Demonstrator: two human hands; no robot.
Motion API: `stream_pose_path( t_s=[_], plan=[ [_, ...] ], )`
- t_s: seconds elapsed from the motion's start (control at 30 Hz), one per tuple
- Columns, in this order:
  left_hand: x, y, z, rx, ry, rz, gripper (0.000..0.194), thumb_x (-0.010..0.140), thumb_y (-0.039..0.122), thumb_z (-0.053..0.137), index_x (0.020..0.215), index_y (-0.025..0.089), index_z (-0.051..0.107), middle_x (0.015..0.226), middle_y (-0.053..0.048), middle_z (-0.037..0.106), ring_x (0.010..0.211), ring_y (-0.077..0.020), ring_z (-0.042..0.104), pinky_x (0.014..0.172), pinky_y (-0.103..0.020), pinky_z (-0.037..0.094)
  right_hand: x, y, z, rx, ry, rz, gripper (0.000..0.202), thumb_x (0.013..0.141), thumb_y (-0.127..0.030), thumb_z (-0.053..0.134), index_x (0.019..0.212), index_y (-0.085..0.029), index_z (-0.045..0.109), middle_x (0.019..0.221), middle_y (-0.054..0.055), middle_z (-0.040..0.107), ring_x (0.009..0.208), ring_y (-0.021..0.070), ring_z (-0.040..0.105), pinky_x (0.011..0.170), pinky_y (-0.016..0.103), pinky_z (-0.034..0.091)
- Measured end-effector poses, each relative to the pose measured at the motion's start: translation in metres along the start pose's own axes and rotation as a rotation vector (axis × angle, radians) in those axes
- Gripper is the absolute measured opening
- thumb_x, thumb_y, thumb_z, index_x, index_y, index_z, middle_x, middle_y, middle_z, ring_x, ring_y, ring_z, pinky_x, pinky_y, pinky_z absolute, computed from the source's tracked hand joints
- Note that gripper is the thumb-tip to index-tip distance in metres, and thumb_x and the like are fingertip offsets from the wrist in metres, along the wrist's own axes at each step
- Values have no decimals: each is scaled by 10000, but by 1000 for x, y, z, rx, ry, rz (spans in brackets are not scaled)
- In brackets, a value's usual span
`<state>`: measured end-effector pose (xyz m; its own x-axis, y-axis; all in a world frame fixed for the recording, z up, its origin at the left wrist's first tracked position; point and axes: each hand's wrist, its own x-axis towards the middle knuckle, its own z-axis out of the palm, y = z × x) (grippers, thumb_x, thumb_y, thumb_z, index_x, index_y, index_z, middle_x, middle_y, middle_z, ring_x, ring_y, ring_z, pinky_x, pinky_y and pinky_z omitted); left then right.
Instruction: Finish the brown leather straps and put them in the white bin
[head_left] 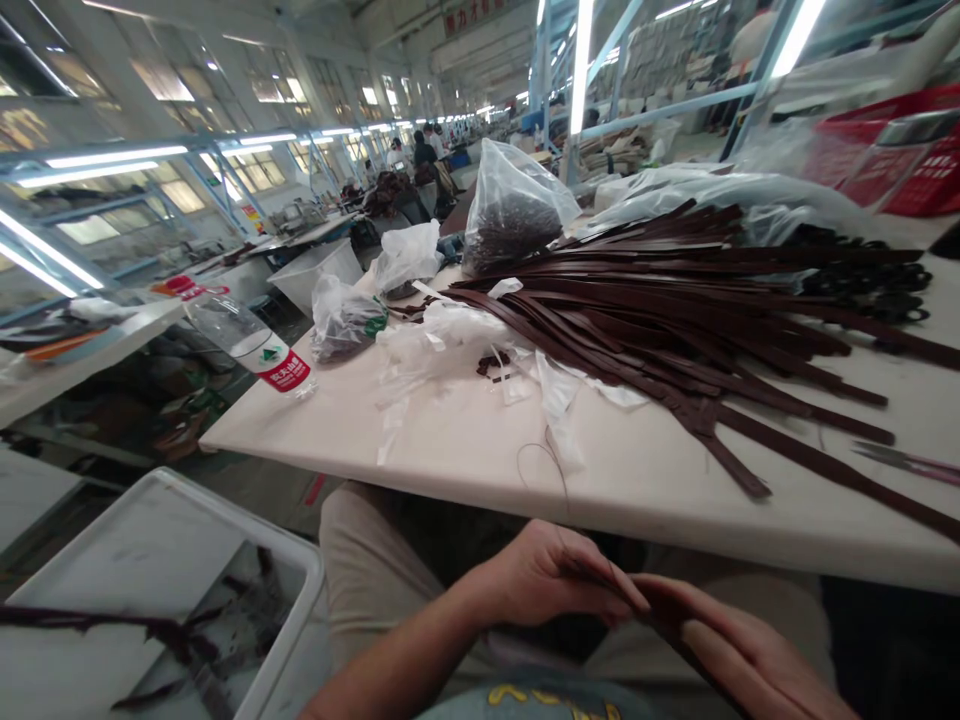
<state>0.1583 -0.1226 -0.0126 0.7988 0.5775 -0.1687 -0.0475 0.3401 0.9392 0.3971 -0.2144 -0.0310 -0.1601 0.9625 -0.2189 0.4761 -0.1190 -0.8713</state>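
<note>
Above my lap, just in front of the table edge, both hands hold a dark brown strap. My left hand is closed on its near-left end, fingers pressed together. Along the strap to the right, my right hand grips it between thumb and fingers. A thin thread runs from around my left hand up onto the tabletop, where it curls in a loop. Whether a needle is in my fingers cannot be made out. Many similar brown straps lie heaped on the table beyond.
Crumpled white plastic with small dark pieces lies mid-table. A large plastic bottle stands at the left corner. Scissor-like snips lie at right. Filled clear bags stand behind. A white bin with strap scraps is at lower left.
</note>
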Motion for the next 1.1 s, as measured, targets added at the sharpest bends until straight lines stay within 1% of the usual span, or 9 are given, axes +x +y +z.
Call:
stream_pose_path(
  t_s=[0.13, 0.3, 0.4, 0.5, 0.6, 0.7, 0.8, 0.9, 1.1],
  plan=[
    [-6, 9, -6, 32, 114, 39, 412, 731, 488, 805, 934, 131, 778, 800, -79, 713, 722, -157, 655, 771, -282, 533, 29, -27, 24, 189, -260, -65, 493, 955, -612, 473, 1069, -195, 711, 804, 40, 677, 683, 186, 636, 633, 258, 543],
    [-17, 15, -27, 31, 322, 66, 556, 770, 464, 738, 1244, 202, 612, 999, -87, 711, 669, -148, 687, 601, -225, 497, 43, -24, 26, -229, 312, -251, 470, 1000, -557, 430, 1019, -197, 731, 897, 64, 725, 775, 222, 684, 641, 283, 526],
    [-22, 9, -36, 289, 521, 12, 419, 872, 538, 570, 1016, 160, 677, 830, -59, 695, 552, -116, 613, 506, -201, 404, 40, -18, 18, -539, 554, -412, 456, 1055, -477, 367, 1088, -185, 716, 947, 64, 733, 776, 219, 704, 637, 300, 515],
    [-38, -10, -44, 760, 341, -156, 403, 879, 501, 589, 699, 159, 701, 623, -32, 641, 556, -120, 550, 540, -219, 358, 29, -14, 1, -637, 672, -426, 441, 1072, -452, 359, 1115, -171, 696, 981, 76, 740, 791, 218, 715, 668, 303, 524],
    [-65, -33, -55, 1065, 50, -287, 226, 815, 384, 697, 706, 195, 753, 627, -30, 666, 577, -136, 547, 550, -247, 309, 16, -7, -19, -677, 791, -323, 490, 1061, -498, 357, 1161, -154, 692, 946, 101, 743, 791, 245, 715, 693, 339, 536],
    [-84, -37, -62, 1208, 202, -336, 178, 795, 309, 708, 663, 197, 752, 613, -48, 655, 586, -161, 559, 570, -265, 323, 8, -2, -26, -675, 805, -271, 537, 1052, -532, 350, 1156, -140, 701, 856, 97, 740, 740, 244, 708, 680, 345, 547],
    [-75, -19, -51, 1101, 402, -208, 275, 881, 356, 621, 703, 204, 765, 692, -66, 688, 664, -179, 606, 657, -270, 409, 10, -4, -17, -670, 789, -313, 472, 1059, -475, 369, 1129, -142, 695, 909, 102, 743, 769, 233, 710, 680, 314, 534],
    [-44, -6, -20, 791, 415, -29, 246, 887, 397, 628, 957, 222, 787, 909, -74, 749, 830, -200, 668, 785, -274, 484, 15, -14, 4, -701, 750, -373, 339, 1061, -368, 408, 1086, -162, 676, 939, 70, 732, 751, 205, 695, 644, 289, 476],
    [10, -36, 17, 261, 458, 57, 402, 752, 528, 743, 955, 184, 790, 881, -84, 768, 844, -257, 700, 789, -327, 558, 25, -25, 40, -749, 516, -273, 120, 916, -114, 542, 885, -194, 626, 787, 24, 644, 713, 209, 626, 621, 315, 400]
  ],
)
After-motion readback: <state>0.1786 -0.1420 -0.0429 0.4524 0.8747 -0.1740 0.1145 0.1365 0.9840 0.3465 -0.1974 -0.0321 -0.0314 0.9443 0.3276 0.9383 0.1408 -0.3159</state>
